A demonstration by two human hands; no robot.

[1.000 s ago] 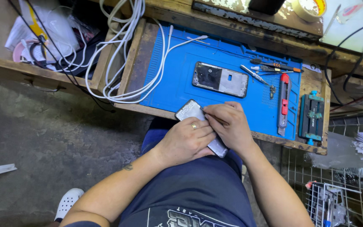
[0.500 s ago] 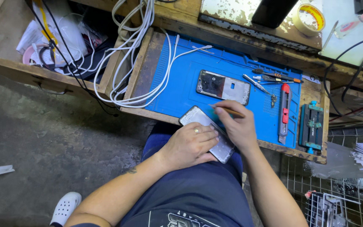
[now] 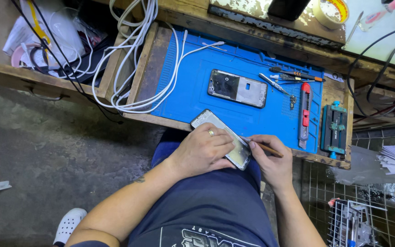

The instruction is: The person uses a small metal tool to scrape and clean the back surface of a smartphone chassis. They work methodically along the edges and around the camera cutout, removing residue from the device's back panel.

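Both of my hands were busy on one phone (image 3: 222, 137), which lay slanted across my lap at the near edge of the surface (image 3: 157, 59), its top corner resting on the blue mat (image 3: 193, 91). My left hand (image 3: 202, 151) was closed over the phone's lower half, fingers pressing down, I judged to keep it from sliding while the other hand worked. My right hand (image 3: 273, 160) pinched a thin wooden-handled tool (image 3: 264, 147) like a pen, its tip meeting the phone's right edge, a low angle that suited working along the seam. A second phone body (image 3: 237, 88) lay flat in the middle of the mat, well apart from my hands. A red utility knife (image 3: 305, 112), a screwdriver (image 3: 298, 75) and tweezers (image 3: 277, 87) lay on the mat's right side, within reach of my right hand. White cables (image 3: 129, 68) trailed over the left edge of the surface.
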